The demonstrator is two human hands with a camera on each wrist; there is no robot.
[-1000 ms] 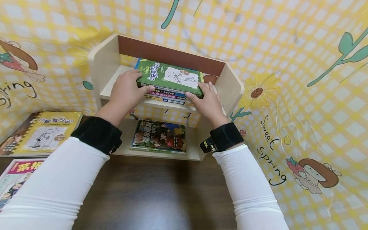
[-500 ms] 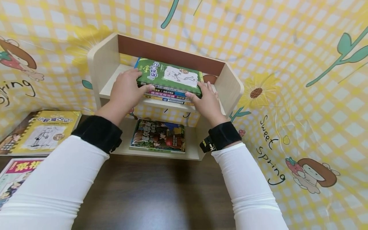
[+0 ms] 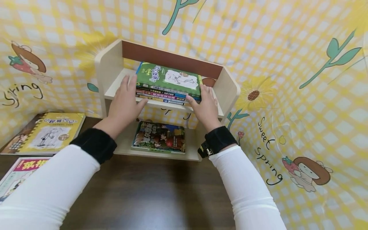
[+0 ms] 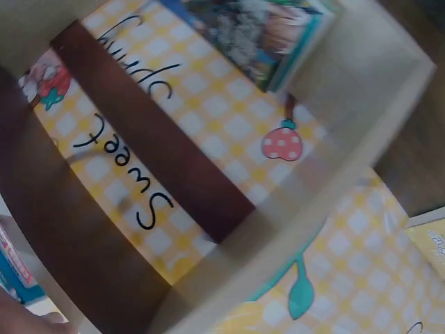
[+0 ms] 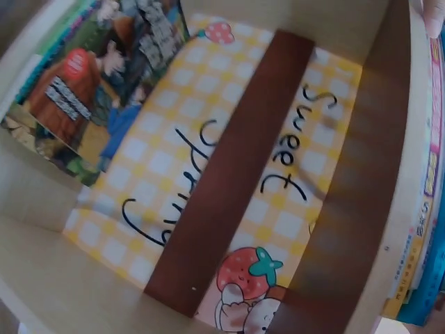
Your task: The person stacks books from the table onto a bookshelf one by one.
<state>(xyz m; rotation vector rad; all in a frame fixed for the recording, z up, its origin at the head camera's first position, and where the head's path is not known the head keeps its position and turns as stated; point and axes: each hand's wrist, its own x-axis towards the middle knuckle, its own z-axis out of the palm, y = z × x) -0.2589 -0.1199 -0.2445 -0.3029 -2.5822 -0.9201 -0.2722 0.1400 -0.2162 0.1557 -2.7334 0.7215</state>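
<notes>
A stack of several books with a green cover (image 3: 161, 78) on top lies flat on the upper board of a small wooden bookshelf (image 3: 108, 65). My left hand (image 3: 122, 102) is beside the stack's left end, fingers straight and pointing up, thumb stretched toward the front spines. At the opposite end, my right hand (image 3: 206, 105) rests against the front right corner, thumb by the spines and fingers extended along the side. In the right wrist view, spines (image 5: 424, 243) show past the shelf edge, with a fingertip (image 5: 434, 17) above them.
On the lower shelf lies a dark picture-covered book (image 3: 159, 137). A yellow spiral-edged book (image 3: 50, 132) and a pink-and-white book (image 3: 21, 172) lie on the dark table (image 3: 143, 191) at left. Yellow checked cloth (image 3: 273, 48) hangs behind and at right.
My left hand has let go of the stack's left corner, its fingers straightening and shifting outward. The right hand stays at its corner. The head view has shifted slightly.
</notes>
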